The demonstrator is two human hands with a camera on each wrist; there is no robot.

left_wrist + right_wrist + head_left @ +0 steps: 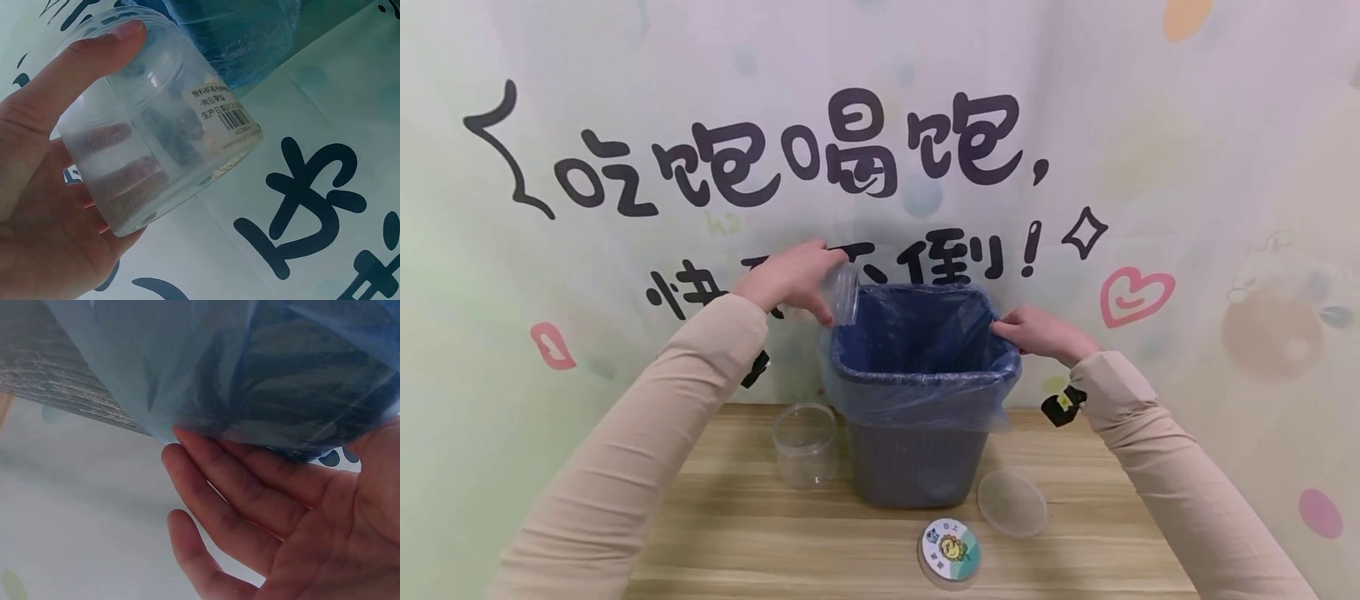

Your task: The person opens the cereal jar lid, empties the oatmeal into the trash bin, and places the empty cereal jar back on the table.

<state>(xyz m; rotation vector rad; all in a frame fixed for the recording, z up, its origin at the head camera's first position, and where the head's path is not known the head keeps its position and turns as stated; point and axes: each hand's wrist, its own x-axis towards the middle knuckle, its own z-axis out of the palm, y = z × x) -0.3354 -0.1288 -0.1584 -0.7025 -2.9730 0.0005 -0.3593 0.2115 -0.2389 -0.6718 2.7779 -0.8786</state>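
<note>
My left hand (793, 279) grips a clear plastic jar (845, 293), tipped over at the left rim of a dark blue trash bin (917, 467). In the left wrist view the thumb lies near the jar's mouth, and the jar (150, 125) bears a printed label (225, 115) with a barcode. A little pale residue shows near its base. A translucent blue bag (917, 400) lines the bin and folds down over its rim. On the opposite side my right hand (1045, 333) holds the rim through the bag, thumb on top and fingers (244, 494) against the outside.
A second clear jar (805, 458) stands upright left of the bin on the wooden table (737, 533). To the bin's right lies a clear lid (1011, 504). A round lid with a flower picture (951, 550) lies in front. Behind hangs a printed cloth (1210, 125).
</note>
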